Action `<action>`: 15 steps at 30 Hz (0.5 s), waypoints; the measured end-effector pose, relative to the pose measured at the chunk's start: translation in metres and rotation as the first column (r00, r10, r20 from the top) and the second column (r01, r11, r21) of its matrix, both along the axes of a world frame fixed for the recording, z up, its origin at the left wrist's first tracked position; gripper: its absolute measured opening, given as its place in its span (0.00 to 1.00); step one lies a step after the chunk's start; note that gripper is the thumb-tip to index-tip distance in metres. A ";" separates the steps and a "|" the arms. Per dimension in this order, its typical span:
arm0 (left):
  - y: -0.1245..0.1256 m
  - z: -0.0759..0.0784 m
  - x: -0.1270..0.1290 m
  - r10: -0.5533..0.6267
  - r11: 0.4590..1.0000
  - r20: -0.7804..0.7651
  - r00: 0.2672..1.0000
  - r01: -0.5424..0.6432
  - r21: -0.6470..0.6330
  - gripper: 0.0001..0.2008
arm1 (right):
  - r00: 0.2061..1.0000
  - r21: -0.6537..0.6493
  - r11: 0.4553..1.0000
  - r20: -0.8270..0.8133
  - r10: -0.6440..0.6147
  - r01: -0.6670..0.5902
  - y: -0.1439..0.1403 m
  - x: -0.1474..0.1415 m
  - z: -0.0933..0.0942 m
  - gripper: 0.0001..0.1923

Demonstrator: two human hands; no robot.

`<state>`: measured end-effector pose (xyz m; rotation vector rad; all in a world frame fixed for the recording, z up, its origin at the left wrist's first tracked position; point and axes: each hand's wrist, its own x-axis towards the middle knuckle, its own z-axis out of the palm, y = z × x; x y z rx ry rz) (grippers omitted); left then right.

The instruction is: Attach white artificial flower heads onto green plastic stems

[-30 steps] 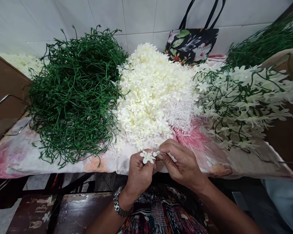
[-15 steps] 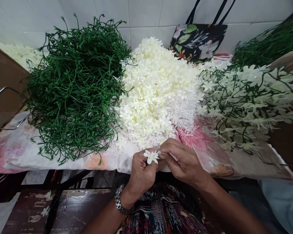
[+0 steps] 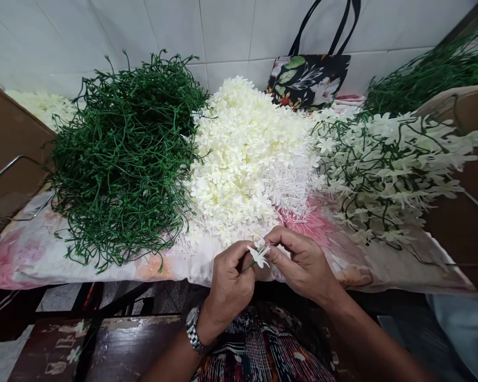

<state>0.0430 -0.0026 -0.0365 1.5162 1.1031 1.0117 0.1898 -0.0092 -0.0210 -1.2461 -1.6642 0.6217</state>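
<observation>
Just before the white blossom pile, the left hand and right hand pinch one small flower; squeezing unevenly could pop it off its green stem.

A small white artificial flower with narrow pointed petals is sitting on a thin green stem. The bloom is facing up and slightly right, the stem slanting down to the left. It is hovering just in front of the near edge of the heap of loose white blossoms, apart from it.
</observation>
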 end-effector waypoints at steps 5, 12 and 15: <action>0.000 0.001 -0.001 0.018 0.994 -0.023 1.000 -0.016 0.110 0.09 | 0.999 -0.011 0.999 0.022 0.031 -0.031 -0.002 0.002 0.003 0.05; 0.001 0.003 -0.002 0.035 0.999 0.082 0.996 -0.034 -0.007 0.05 | 0.992 0.107 0.993 0.122 0.037 -0.051 0.000 -0.002 0.006 0.07; 0.001 0.000 -0.003 0.050 0.986 0.178 0.983 -0.020 -0.167 0.03 | 0.989 0.167 0.984 0.144 0.035 -0.059 0.002 -0.006 0.006 0.07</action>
